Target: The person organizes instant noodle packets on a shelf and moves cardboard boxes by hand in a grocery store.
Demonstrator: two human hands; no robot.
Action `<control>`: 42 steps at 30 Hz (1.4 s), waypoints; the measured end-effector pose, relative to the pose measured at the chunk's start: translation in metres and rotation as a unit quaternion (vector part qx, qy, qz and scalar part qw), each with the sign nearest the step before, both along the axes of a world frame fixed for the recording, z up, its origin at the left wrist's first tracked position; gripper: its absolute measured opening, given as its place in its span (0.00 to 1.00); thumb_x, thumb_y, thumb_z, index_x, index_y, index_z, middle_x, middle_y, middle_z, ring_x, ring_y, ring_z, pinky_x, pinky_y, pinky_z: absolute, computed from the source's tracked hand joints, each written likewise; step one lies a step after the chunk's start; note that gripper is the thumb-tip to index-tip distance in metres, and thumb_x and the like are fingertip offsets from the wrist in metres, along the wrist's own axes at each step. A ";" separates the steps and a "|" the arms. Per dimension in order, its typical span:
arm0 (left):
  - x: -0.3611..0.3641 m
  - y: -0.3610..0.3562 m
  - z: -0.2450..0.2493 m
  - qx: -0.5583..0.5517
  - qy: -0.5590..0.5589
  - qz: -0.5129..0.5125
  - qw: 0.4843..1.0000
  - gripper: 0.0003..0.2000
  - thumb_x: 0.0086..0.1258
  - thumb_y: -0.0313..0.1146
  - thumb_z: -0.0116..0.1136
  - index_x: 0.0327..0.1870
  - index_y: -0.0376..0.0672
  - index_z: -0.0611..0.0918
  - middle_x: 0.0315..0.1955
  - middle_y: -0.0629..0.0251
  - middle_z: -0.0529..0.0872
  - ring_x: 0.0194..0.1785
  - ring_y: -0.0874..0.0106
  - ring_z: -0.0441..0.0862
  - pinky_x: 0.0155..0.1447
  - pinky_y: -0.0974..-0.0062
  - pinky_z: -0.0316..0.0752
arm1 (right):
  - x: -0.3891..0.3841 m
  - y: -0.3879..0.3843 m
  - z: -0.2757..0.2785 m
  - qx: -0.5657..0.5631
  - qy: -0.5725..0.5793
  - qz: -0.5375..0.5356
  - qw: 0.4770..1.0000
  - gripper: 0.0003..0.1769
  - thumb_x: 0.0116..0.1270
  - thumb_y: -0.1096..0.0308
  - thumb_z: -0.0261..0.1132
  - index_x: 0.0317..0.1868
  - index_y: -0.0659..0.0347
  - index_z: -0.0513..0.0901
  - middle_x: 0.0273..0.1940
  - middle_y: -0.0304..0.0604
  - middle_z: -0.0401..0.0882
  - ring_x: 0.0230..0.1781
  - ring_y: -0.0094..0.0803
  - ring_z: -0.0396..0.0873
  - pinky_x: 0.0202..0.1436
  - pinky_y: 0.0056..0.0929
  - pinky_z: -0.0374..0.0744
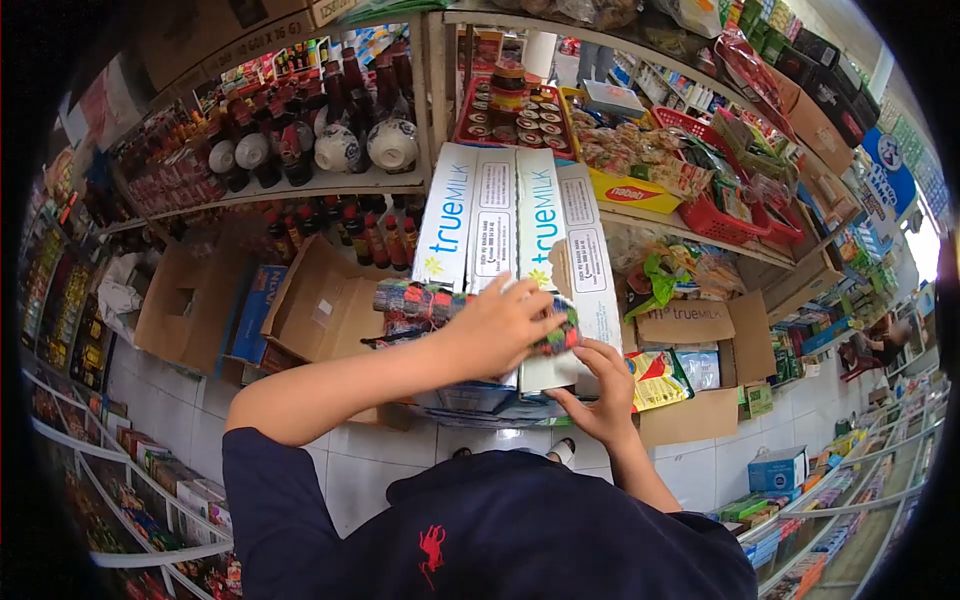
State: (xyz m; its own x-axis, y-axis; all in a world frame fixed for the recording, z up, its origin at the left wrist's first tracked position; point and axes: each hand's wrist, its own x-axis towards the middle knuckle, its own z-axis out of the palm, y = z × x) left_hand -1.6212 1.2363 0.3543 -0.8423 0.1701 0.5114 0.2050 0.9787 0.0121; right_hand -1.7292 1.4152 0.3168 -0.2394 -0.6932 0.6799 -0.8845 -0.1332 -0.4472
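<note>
Two white trueMILK cartons (468, 215) lie side by side on a stack before me, and the right one has a torn brown patch on its top. Across their near ends lies a bundle of dark, multicoloured packets (410, 300), apparently banded. My left hand (500, 325) is over this bundle, its fingers bent around it and hiding its middle. The bundle's red and green end (566, 325) shows beyond the fingertips. My right hand (603, 388) curls round the front right corner of the carton, thumb at the near edge and fingertips close to the bundle's end.
An open brown box (330, 310) stands left of the cartons; another box (745, 350) and a yellow-red pouch (662, 382) are at the right. Shelves ahead hold dark bottles (385, 90), a red tray of jars (465, 130) and red baskets (720, 215). A person (885, 340) sits far right.
</note>
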 end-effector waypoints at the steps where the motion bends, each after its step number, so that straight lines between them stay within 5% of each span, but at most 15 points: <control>1: -0.012 -0.008 -0.004 0.022 -0.003 0.014 1.000 0.17 0.54 0.33 0.56 0.47 0.46 0.79 0.38 0.65 0.76 0.49 0.66 0.71 0.52 0.63 0.65 | -0.001 -0.001 0.000 -0.003 -0.003 0.005 1.000 0.29 0.41 0.64 0.75 0.45 0.63 0.76 0.44 0.52 0.76 0.43 0.44 0.77 0.42 0.32 0.77; 6: -0.087 -0.078 -0.013 0.031 -0.024 0.103 0.994 0.14 0.59 0.35 0.53 0.46 0.49 0.80 0.38 0.63 0.78 0.47 0.64 0.72 0.45 0.66 0.71 | 0.001 -0.002 0.005 -0.002 -0.015 -0.001 1.000 0.27 0.42 0.64 0.75 0.45 0.62 0.76 0.42 0.50 0.77 0.43 0.43 0.78 0.41 0.31 0.77; 12: -0.169 -0.174 -0.022 0.052 -0.015 0.204 0.978 0.15 0.63 0.35 0.51 0.51 0.48 0.77 0.42 0.60 0.75 0.47 0.60 0.72 0.50 0.65 0.72 | -0.001 -0.003 0.008 -0.008 -0.005 0.017 1.000 0.25 0.43 0.66 0.73 0.44 0.60 0.77 0.34 0.46 0.79 0.45 0.42 0.77 0.41 0.31 0.77; 19: -0.208 -0.208 -0.024 0.070 -0.033 0.282 0.956 0.16 0.65 0.36 0.51 0.52 0.43 0.77 0.43 0.57 0.74 0.50 0.58 0.71 0.52 0.65 0.70 | -0.003 -0.003 0.009 -0.016 0.026 0.021 0.999 0.26 0.44 0.65 0.72 0.46 0.60 0.75 0.37 0.46 0.79 0.46 0.41 0.77 0.41 0.30 0.77; 26: -0.184 -0.196 -0.032 0.070 -0.012 0.262 0.962 0.16 0.63 0.38 0.52 0.51 0.44 0.77 0.43 0.58 0.75 0.50 0.60 0.72 0.51 0.64 0.70 | -0.003 -0.003 0.005 -0.018 0.030 0.032 0.999 0.26 0.44 0.65 0.72 0.46 0.59 0.75 0.37 0.46 0.79 0.46 0.42 0.77 0.42 0.31 0.77; 42: -0.005 -0.008 -0.006 0.138 -0.083 -0.045 0.986 0.18 0.56 0.32 0.57 0.50 0.43 0.77 0.38 0.58 0.78 0.42 0.60 0.76 0.46 0.66 0.72 | 0.003 -0.001 0.005 0.011 -0.007 0.002 1.000 0.28 0.41 0.65 0.73 0.46 0.61 0.76 0.41 0.48 0.78 0.44 0.42 0.76 0.43 0.33 0.76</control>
